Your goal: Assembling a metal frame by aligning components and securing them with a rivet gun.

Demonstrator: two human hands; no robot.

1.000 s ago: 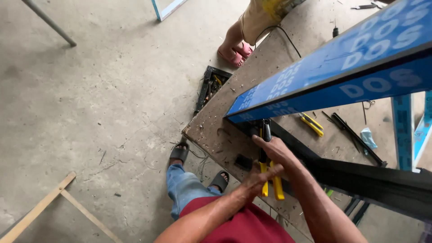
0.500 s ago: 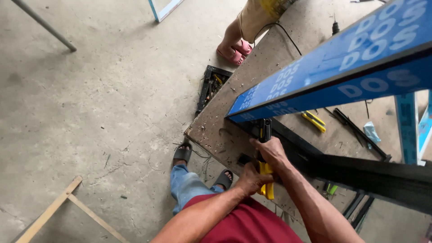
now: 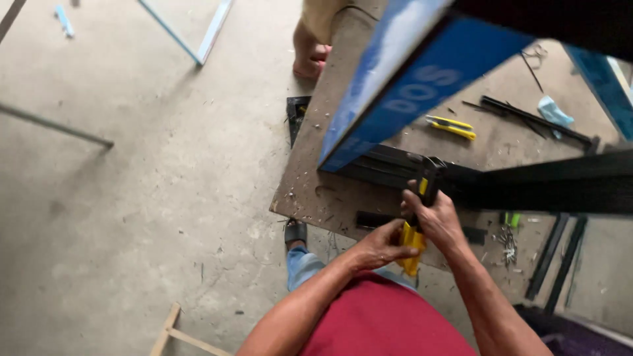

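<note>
Overhead, a blue sign panel (image 3: 422, 79) – both hands (image 3: 438, 221) grip a yellow-handled tool (image 3: 415, 231)

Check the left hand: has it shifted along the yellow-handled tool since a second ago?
Yes. The left hand has closed onto the yellow handles, nearer the right hand, judged against the black frame on the board.

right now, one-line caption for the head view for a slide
Both hands, left hand and right hand, grip a yellow-handled tool at a black frame on a workbench.
</note>
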